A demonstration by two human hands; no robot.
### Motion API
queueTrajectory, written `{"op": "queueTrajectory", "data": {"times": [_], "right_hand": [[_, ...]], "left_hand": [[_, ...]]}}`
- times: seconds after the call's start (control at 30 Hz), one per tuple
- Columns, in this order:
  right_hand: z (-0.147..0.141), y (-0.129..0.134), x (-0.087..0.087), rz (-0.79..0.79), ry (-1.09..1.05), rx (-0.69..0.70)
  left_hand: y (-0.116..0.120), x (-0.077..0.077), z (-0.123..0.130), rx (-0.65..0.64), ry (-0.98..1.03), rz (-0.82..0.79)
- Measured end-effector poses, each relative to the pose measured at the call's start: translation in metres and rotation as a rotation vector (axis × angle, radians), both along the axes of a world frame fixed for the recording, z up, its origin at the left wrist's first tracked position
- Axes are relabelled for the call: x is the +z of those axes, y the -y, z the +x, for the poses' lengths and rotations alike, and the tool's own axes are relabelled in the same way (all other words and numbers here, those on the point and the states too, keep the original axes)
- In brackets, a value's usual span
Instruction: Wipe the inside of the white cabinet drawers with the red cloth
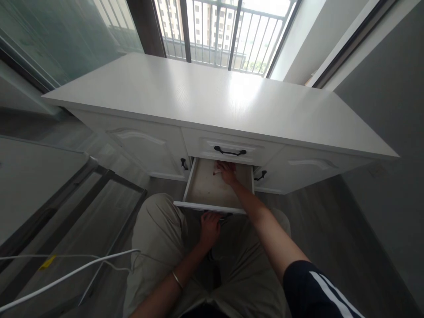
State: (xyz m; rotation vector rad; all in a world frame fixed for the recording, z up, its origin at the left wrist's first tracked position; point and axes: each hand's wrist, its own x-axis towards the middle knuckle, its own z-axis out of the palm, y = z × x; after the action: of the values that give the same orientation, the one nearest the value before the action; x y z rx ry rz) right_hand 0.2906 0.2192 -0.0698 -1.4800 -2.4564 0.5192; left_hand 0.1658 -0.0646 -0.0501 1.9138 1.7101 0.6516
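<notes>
A white cabinet (159, 92) has its lower middle drawer (205, 190) pulled out over my knees. Inside the drawer, near its back, my right hand (227, 172) is closed on a pale, crumpled item, perhaps a cloth, with something reddish beside it (217, 168). Below the drawer front, my left hand (210, 225) is at the dark handle (225, 216), with its fingers curled around it. The drawer bottom looks bare apart from a few small dark specks.
The closed upper drawer (232, 143) has a black handle, with cabinet doors on both sides. A dark-framed rack (109, 176) stands at the left. White cables (66, 276) cross the lower left. Behind the cabinet are windows and a railing.
</notes>
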Motion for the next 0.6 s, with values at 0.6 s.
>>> {"op": "queueTrajectory", "data": {"times": [0.6], "right_hand": [[-0.022, 0.029, 0.017, -0.629, 0.005, 0.276]], "left_hand": [[0.000, -0.006, 0.001, 0.001, 0.013, 0.019]]}}
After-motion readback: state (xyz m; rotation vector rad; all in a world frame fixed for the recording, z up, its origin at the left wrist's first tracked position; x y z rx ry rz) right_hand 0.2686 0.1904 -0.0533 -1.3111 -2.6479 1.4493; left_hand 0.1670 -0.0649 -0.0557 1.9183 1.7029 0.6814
